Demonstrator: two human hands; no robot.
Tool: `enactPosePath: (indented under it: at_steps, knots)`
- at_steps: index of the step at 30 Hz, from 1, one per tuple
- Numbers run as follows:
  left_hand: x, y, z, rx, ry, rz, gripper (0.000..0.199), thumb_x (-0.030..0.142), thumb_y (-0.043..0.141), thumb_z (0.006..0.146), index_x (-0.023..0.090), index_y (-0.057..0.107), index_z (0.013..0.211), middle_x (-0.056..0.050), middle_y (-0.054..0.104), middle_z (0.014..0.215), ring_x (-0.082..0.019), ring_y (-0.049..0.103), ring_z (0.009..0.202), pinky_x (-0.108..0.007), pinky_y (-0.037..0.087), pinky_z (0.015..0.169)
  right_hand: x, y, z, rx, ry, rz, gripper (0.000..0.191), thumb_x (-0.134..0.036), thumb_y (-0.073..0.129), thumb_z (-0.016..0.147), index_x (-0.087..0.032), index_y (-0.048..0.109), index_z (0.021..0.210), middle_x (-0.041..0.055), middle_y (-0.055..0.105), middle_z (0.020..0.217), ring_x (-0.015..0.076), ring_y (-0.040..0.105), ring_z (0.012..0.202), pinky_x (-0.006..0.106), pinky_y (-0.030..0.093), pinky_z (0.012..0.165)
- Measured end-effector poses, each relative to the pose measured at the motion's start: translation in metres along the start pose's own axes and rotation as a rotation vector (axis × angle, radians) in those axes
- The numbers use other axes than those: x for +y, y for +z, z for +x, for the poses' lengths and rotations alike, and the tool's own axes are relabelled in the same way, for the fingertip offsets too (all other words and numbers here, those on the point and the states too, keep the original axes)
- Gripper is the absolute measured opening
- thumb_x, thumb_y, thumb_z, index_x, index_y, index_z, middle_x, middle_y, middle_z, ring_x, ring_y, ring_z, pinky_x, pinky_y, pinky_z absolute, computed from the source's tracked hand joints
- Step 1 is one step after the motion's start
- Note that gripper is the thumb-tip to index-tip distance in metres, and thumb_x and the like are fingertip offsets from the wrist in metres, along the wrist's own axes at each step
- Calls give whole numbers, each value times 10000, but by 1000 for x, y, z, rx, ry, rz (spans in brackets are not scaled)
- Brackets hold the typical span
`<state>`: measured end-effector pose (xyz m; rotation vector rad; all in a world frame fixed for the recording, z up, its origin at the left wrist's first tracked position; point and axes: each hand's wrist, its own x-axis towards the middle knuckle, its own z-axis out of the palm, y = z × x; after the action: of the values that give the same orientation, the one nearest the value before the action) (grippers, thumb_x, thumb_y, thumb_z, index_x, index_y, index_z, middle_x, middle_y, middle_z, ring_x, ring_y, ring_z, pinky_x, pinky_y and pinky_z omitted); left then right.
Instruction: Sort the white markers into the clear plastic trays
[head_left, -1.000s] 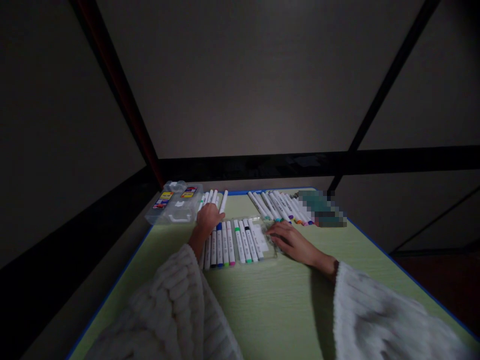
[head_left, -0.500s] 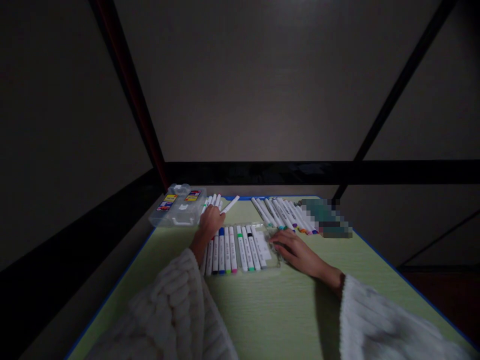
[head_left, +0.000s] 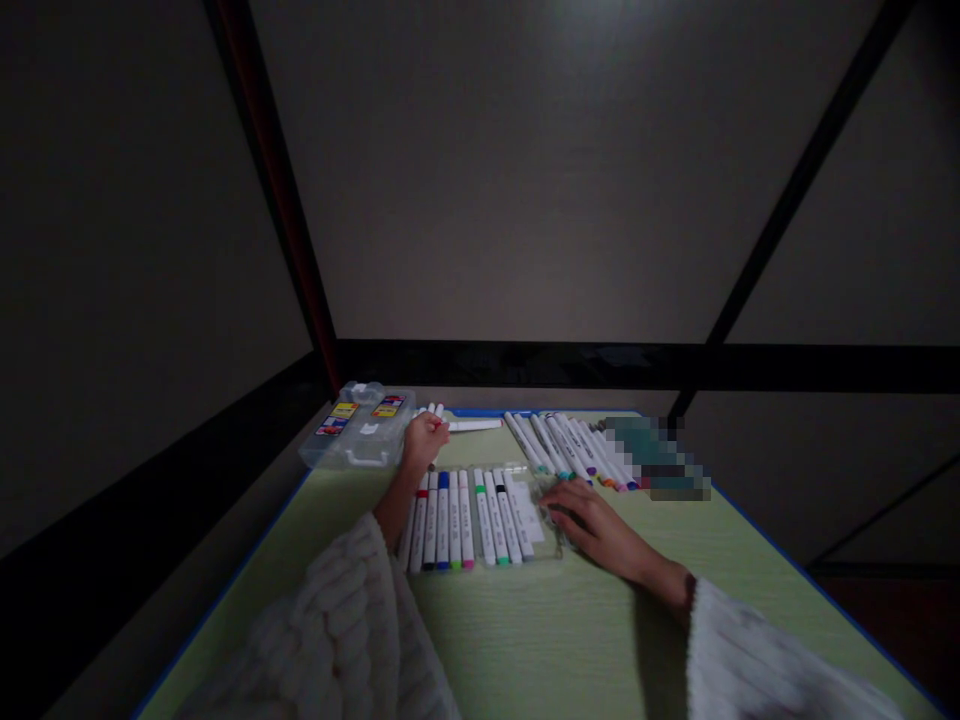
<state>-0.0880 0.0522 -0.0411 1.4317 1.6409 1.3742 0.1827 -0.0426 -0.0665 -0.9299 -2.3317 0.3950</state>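
Observation:
My left hand [head_left: 424,440] is closed round one end of a white marker [head_left: 477,426], which points to the right and lies nearly level above the far part of the table. In front of it is a clear plastic tray [head_left: 551,550] holding a row of several white markers [head_left: 450,520] with coloured bands and ends. Fingers loosely stretched, my right hand [head_left: 596,520] lies at the tray's right edge and holds nothing. A few more white markers [head_left: 435,409] show partly behind my left hand.
At the far left of the pale green table [head_left: 525,640] sits a clear plastic case [head_left: 360,430] with bright labels. Several white markers [head_left: 562,445] lie side by side at the back right, beside a blurred green object [head_left: 652,455]. A wall rises beyond the table.
My left hand has lifted the white marker, which has swung from a slant to nearly level. My right hand stays at the tray's edge. The camera view has tilted slightly upward.

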Motion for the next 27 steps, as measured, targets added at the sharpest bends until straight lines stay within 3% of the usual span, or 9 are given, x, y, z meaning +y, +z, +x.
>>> enactPosePath:
  at_steps: [10, 21, 27]
  knots:
    - [7, 1, 0, 10, -87, -408, 114, 168, 623, 663, 125, 518, 678, 26, 563, 585, -61, 563, 533, -240, 521, 642, 1, 0, 0, -8, 7, -3, 206, -193, 401, 873, -196, 566, 996, 70, 583, 910, 206, 508, 894, 398, 402, 805]
    - [19, 4, -6, -36, -154, -495, 72, 98, 526, 741, 124, 521, 674, -19, 619, 717, -57, 583, 622, -187, 509, 649, 2, 0, 0, 19, -9, 22, 205, -191, 419, 865, -197, 573, 1000, 71, 590, 923, 203, 514, 894, 392, 409, 796]
    - [24, 4, -9, -70, -201, -484, 35, 120, 517, 740, 138, 538, 718, -4, 616, 680, -54, 576, 568, -176, 481, 603, 1, 0, 0, 33, 1, 25, 201, -199, 421, 864, -200, 581, 986, 71, 596, 916, 204, 520, 888, 395, 413, 796]
